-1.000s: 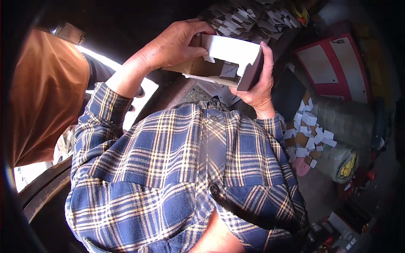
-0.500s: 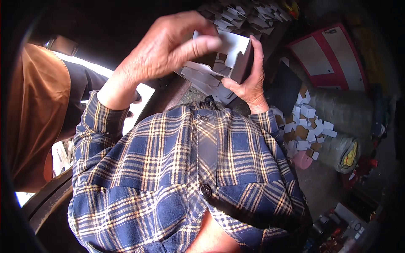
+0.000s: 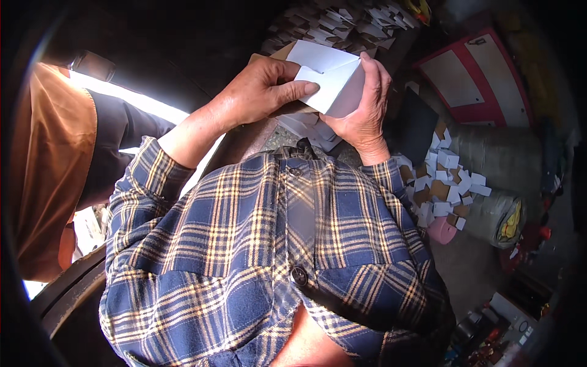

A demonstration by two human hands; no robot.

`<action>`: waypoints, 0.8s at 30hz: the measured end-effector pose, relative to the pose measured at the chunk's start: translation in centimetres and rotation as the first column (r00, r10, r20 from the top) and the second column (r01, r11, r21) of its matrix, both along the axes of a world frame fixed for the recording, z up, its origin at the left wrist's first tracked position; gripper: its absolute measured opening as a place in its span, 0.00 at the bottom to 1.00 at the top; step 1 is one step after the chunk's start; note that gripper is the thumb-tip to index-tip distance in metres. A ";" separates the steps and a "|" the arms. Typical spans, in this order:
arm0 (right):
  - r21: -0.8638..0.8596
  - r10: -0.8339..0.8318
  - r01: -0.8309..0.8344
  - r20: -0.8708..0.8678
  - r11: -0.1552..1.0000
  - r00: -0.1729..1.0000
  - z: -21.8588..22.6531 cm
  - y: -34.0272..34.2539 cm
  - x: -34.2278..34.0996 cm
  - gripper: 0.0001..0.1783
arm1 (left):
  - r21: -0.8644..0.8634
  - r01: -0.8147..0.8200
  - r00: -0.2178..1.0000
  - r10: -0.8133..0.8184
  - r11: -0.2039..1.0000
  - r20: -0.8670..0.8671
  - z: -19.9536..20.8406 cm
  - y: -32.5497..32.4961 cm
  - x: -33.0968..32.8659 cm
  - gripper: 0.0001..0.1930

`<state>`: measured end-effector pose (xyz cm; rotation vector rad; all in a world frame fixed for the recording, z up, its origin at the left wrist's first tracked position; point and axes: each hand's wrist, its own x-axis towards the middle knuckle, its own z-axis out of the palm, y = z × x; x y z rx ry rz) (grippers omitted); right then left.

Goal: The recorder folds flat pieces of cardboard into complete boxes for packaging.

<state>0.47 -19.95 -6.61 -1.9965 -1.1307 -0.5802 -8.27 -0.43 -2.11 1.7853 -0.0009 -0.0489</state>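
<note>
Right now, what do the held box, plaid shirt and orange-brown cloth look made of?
Box: likely thin cardboard, matte white on top; crisp folds. Plaid shirt: probably woven cotton, dull finish; soft creases. Orange-brown cloth: smooth, perhaps synthetic; sheen along folds.

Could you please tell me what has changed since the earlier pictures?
The white flaps of the box, earlier open, are now folded across its end, hiding the inside. The left hand, earlier over the opening, has its thumb on a flap. The right hand still holds the box's right side; the carton heap looks unchanged.
</note>
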 end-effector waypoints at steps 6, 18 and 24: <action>0.023 0.048 -0.049 0.040 0.999 0.998 -0.2 0.0 0.0 0.57 | 0.218 0.045 0.998 -0.051 0.975 0.025 0.1 0.4 1.1 0.15; 0.095 0.046 -0.044 -0.024 0.994 0.999 0.3 -1.6 0.3 0.42 | 0.269 -0.227 0.933 0.129 0.936 0.336 2.2 1.9 0.8 0.11; 0.201 0.119 -0.089 -0.141 0.975 0.983 1.2 -1.6 0.4 0.42 | -0.240 -0.277 0.878 0.347 0.930 0.331 -1.1 3.6 -0.3 0.19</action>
